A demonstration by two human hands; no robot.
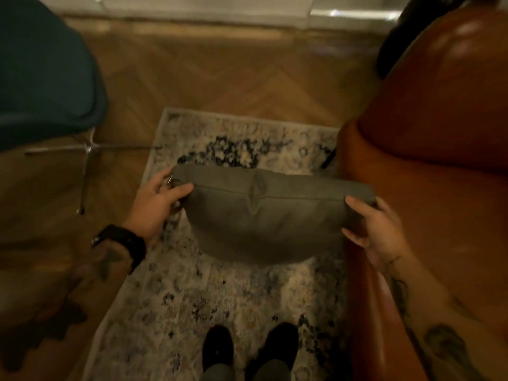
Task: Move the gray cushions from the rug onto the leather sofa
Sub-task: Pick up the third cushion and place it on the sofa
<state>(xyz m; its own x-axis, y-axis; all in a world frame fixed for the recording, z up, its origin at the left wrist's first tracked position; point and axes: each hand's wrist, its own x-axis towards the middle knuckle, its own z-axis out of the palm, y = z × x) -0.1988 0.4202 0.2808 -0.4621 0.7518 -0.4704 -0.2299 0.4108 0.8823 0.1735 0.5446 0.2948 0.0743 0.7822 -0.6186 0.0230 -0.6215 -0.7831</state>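
Head view, gray cushion (264,215) between left hand (156,204), right hand (371,226)

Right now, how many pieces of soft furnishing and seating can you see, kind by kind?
Gray fabric cushion, held by both hands: 1
Brown leather sofa: 1
Teal upholstered chair: 1
Patterned gray-and-cream rug: 1
Total: 4

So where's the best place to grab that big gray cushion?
By its two short ends, one hand from each side, as the left hand and right hand do now. The gray cushion is wide and floppy, sagging in the middle, so a grip at both ends keeps it level on the way to the leather sofa.
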